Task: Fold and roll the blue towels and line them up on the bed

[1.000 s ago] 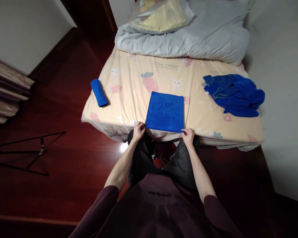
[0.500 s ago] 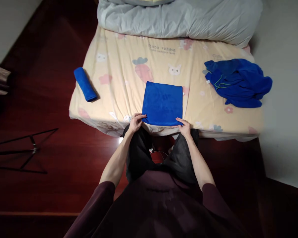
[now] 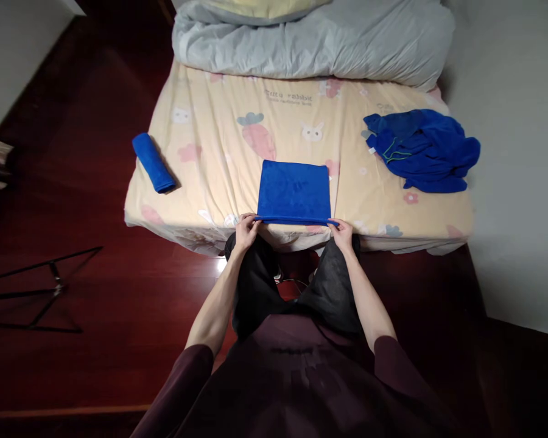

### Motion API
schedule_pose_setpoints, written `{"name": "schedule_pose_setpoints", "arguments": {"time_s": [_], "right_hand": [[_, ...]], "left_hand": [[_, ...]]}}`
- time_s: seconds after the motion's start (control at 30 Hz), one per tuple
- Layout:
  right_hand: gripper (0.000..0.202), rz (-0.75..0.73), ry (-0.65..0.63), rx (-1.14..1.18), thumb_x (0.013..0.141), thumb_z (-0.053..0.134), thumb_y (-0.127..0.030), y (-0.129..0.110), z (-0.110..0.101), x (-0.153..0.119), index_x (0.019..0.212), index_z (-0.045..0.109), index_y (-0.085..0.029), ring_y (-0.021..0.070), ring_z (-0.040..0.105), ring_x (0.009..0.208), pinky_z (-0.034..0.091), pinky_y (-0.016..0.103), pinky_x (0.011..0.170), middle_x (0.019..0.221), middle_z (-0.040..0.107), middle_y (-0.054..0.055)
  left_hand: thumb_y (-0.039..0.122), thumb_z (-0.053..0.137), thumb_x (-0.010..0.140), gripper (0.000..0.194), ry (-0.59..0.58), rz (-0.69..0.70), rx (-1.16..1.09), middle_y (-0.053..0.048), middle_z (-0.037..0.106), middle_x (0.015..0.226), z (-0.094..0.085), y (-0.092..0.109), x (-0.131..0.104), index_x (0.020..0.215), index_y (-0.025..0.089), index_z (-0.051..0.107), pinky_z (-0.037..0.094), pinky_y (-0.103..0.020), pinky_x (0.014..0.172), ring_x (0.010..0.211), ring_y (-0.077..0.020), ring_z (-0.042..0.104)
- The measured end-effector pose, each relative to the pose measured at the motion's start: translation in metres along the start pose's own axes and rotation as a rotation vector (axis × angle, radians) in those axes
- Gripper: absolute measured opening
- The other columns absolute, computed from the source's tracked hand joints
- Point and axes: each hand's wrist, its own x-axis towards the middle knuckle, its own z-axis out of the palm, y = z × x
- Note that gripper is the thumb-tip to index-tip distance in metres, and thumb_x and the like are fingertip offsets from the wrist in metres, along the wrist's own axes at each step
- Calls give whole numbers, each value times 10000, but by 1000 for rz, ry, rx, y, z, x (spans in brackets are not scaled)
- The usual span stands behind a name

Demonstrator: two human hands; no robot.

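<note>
A folded blue cloth (image 3: 295,190) lies flat near the front edge of the bed, its near edge turned up into a narrow fold. My left hand (image 3: 246,231) pinches the left end of that fold, and my right hand (image 3: 341,233) pinches the right end. Toward the bed's left edge lies a rolled blue cloth (image 3: 153,163). A crumpled heap of blue cloth (image 3: 427,151), with a white tag and green lines on it, rests on the right side.
The bed (image 3: 201,201) has a printed sheet. A grey quilt (image 3: 310,45) lies across its far part, under a yellow item (image 3: 265,7). Black tripod legs (image 3: 55,291) stand on the dark red floor at left. A wall (image 3: 520,182) is at right.
The near edge of the middle cloth has been folded over slightly, so the cloth looks shorter. Both hands have closed on its near corners. The whole view has shifted a little.
</note>
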Motion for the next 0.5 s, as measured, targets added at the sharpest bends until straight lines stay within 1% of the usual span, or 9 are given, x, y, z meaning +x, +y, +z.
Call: {"name": "schedule_pose_setpoints", "arguments": {"time_s": [0.07,0.1,0.13,0.23,0.3,0.37,0.5], "right_hand": [[419,14,31,2,866,750,-529,2,2,3,1049,833,-162,306,808,1024,661,462,979,1028,841,140],[451,10,42,7,864,752,-564,3,4,4,1050,831,-161,307,806,1023,659,463,982,1037,839,147],[469,1,51,12,864,751,-585,5,6,5,1048,831,-162,307,804,1030,655,462,991,1062,838,155],[497,-11,74,-8,881,728,-618,10,10,6,1061,828,-165,301,800,1037,651,450,998,1120,834,163],[526,1,93,-50,899,704,-640,14,10,7,1082,825,-162,297,798,1021,655,438,978,1097,834,155],[545,7,108,-76,901,698,-649,18,10,8,1090,822,-153,300,798,1002,654,439,971,1061,832,150],[547,6,127,-90,875,731,-651,23,8,11,1064,816,-145,307,793,991,639,460,1007,1047,826,158]], "left_hand": [[462,647,1003,330,-10,69,-43,-139,764,1301,2,5,0,1116,206,822,505,-490,1215,1360,-317,648],[484,643,1005,349,-23,82,-77,-133,766,1330,3,6,0,1133,211,819,504,-496,1220,1376,-317,647],[507,641,1004,372,-38,71,-112,-131,774,1324,5,6,1,1147,212,816,527,-497,1195,1349,-318,671],[575,657,974,449,-73,-64,-178,-129,819,1170,8,1,3,1163,199,813,618,-459,1034,1113,-303,771],[612,670,948,490,-66,-122,-199,-125,825,1082,10,-4,4,1132,180,810,632,-428,984,1034,-288,782],[632,676,929,509,-49,-139,-220,-125,822,1051,10,-9,6,1076,162,802,637,-402,963,1016,-275,779],[627,739,878,486,0,-202,-233,-116,814,950,10,-17,7,989,157,795,647,-375,852,881,-251,772]]}}
